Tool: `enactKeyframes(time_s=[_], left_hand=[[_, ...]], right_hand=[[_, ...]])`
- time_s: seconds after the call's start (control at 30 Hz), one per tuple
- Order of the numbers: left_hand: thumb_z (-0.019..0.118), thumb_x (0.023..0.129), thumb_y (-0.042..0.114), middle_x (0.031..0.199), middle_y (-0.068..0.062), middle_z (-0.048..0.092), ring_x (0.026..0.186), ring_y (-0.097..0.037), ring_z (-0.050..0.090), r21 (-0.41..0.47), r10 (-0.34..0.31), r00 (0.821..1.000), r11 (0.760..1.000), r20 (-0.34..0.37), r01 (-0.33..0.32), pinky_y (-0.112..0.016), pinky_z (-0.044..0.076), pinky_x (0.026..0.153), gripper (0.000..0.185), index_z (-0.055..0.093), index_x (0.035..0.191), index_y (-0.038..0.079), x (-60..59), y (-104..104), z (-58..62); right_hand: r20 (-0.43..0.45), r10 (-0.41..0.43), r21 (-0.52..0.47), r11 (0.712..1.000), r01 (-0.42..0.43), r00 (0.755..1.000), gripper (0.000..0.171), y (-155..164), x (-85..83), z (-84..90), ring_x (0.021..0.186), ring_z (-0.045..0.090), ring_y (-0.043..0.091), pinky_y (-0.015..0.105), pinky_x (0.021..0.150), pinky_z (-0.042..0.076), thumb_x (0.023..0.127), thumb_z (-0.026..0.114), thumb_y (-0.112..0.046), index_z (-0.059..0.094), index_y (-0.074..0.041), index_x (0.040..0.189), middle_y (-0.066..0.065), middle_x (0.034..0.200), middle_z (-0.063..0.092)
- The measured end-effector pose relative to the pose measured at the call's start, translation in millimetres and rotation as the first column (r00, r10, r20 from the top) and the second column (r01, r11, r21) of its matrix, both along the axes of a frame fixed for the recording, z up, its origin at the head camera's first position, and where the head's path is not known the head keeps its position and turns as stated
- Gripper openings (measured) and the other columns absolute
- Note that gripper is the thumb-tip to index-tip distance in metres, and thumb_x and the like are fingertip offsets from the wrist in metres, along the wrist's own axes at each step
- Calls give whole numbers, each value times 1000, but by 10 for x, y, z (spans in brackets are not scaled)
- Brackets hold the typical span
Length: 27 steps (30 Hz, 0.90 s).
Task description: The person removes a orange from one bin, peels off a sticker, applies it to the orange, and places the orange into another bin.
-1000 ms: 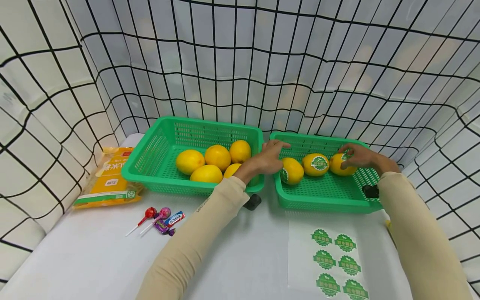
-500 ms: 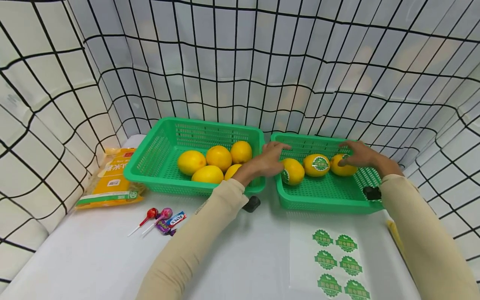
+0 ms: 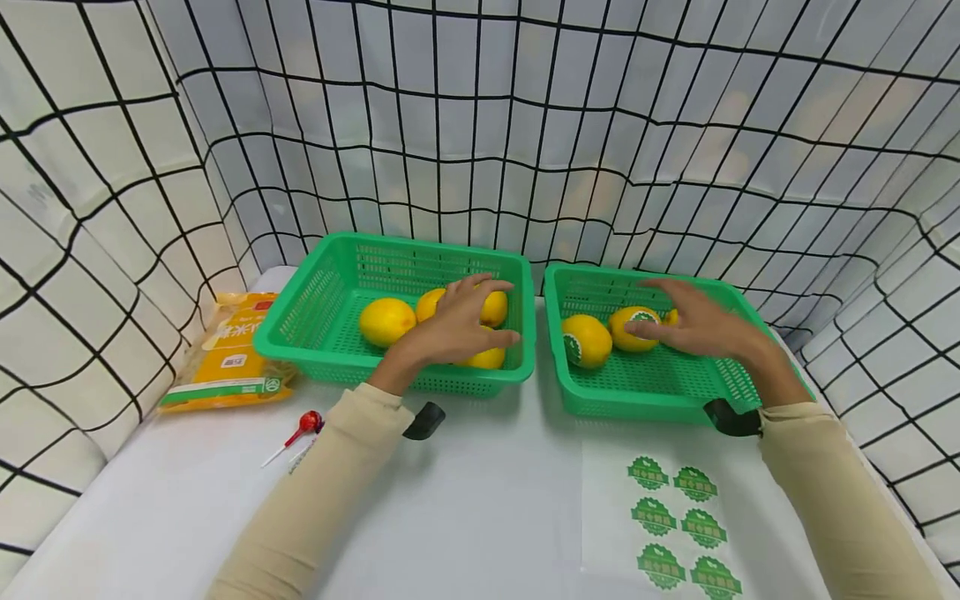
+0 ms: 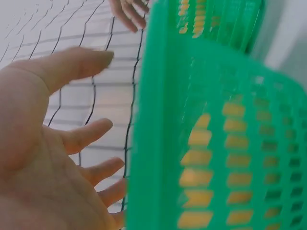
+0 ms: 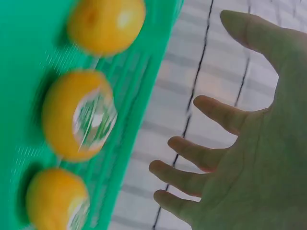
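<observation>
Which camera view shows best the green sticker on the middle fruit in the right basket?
The right wrist view: the green sticker fills much of the middle fruit, close though blurred. The head view shows it small, partly behind the right hand. The left wrist view misses it.

Both baskets [image 3: 300, 310] are bright green, slotted plastic. Under the left hand's fingers [image 3: 480, 287] lie plain yellow fruits [image 3: 386, 321]; below the right hand's fingertips [image 3: 637, 329] the yellow fruits [image 3: 587, 340] wear green-and-white stickers [image 3: 639, 317] — matching the green stickers on the white sheet [image 3: 600, 517].

Bright even light, soft shadows; wrist views motion-blurred; head view edges warped.
</observation>
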<state>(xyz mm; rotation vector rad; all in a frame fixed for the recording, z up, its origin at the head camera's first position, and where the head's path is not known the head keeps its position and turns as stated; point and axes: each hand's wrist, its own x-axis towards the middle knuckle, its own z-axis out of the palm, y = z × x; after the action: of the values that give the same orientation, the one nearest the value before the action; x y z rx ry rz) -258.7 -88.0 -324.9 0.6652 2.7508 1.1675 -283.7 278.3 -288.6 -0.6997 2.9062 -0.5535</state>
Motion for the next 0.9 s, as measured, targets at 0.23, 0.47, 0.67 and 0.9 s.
enactKeyframes(time_s=[0.23, 0.47, 0.67, 0.9], left_hand=[[70, 98, 50, 176, -5, 19, 159, -36, 14, 24, 5, 997, 1000, 81, -7, -69, 20, 124, 78, 38, 164, 25, -85, -368, 156], [65, 102, 54, 175, -7, 24, 159, -39, 24, 69, 10, 975, 997, 220, -26, -68, 24, 124, 74, 36, 165, 29, -431, -829, 269], [62, 103, 58, 175, -8, 24, 161, -40, 19, 112, -11, 938, 993, 346, -29, -71, 16, 125, 76, 33, 167, 26, -691, -1318, 147], [57, 108, 52, 177, -13, 15, 161, -47, 9, 79, -69, 869, 996, 490, 35, -83, 18, 116, 75, 29, 168, 18, -859, -1595, -2]], right_hand=[[-4, 62, -66, 996, -62, 998, 82, -595, 354, -168, 159, 22, 46, 77, 118, 28, 101, 65, -55, 32, -20, 167, 15, 176, 17], [-46, 75, -106, 991, -80, 996, 79, -1068, 525, -504, 161, 19, 42, 74, 122, 23, 101, 63, -60, 34, -28, 167, 12, 177, 16], [-49, 45, -76, 996, -49, 998, 80, -1254, 575, -673, 162, 19, 38, 67, 128, 16, 100, 58, -67, 33, -31, 167, 7, 179, 12], [-75, 18, -38, 999, -21, 997, 81, -1228, 622, -697, 164, 17, 33, 62, 131, 8, 100, 54, -72, 29, -35, 168, 3, 179, 8]])
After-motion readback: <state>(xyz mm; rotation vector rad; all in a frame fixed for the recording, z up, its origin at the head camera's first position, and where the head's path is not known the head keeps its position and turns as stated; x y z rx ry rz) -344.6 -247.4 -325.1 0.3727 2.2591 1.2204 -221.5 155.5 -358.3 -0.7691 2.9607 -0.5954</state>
